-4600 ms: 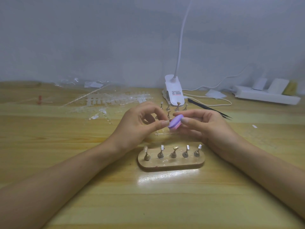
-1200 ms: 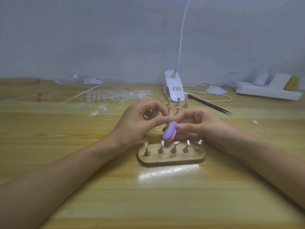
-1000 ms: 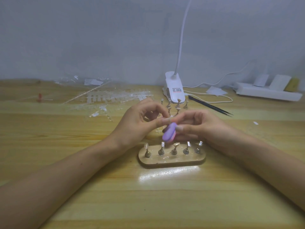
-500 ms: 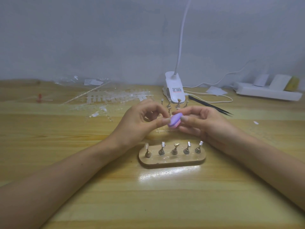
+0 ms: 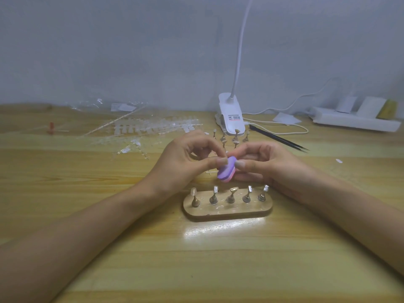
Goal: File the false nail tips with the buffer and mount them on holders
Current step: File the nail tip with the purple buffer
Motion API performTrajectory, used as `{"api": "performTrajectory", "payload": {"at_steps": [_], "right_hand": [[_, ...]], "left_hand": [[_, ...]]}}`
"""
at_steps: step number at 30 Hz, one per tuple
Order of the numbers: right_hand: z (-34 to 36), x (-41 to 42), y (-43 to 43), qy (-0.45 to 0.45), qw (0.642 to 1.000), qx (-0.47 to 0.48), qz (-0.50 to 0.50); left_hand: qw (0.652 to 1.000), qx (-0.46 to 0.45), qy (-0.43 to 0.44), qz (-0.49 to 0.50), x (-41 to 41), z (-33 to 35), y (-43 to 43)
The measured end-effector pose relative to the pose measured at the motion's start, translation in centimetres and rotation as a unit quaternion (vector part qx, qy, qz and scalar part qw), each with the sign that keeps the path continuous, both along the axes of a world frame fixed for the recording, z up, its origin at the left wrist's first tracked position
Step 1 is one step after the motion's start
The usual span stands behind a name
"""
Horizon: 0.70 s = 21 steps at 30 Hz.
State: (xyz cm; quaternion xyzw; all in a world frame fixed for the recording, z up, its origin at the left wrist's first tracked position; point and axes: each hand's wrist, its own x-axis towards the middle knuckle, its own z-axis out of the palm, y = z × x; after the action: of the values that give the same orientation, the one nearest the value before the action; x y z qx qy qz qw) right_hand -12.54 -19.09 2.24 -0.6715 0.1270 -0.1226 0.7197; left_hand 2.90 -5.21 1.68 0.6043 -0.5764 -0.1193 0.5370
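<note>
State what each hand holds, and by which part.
The right hand pinches the purple-and-pink buffer by its upper end. The left hand pinches thumb to forefinger at the buffer's top edge. What it holds is too small to tell.

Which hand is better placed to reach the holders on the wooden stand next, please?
Left, probably: the right hand grips the buffer, while the left hand only pinches beside it, near the holders.

1 purple-pink buffer [image 5: 226, 170], 1 wooden stand [image 5: 229, 210] w/ 5 holders [image 5: 213, 196], approx 6 loose holders [image 5: 236, 134] behind, 1 clip lamp [image 5: 231, 119], 1 pr black tweezers [image 5: 277, 138], 1 power strip [image 5: 349, 121]; clear nail tips [image 5: 153, 127] too blurred to count
</note>
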Motion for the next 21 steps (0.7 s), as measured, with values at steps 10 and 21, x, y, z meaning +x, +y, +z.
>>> {"api": "performTrajectory", "payload": {"at_steps": [10, 21], "right_hand": [[-0.01, -0.02, -0.06, -0.016, 0.998, 0.023, -0.053], [-0.23, 0.02, 0.24, -0.013, 1.0, -0.005, -0.02]], "left_hand": [[1.0, -0.004, -0.006, -0.003, -0.1, 0.0, 0.06], [1.0, -0.009, -0.001, -0.001, -0.06, -0.08, 0.01]]}}
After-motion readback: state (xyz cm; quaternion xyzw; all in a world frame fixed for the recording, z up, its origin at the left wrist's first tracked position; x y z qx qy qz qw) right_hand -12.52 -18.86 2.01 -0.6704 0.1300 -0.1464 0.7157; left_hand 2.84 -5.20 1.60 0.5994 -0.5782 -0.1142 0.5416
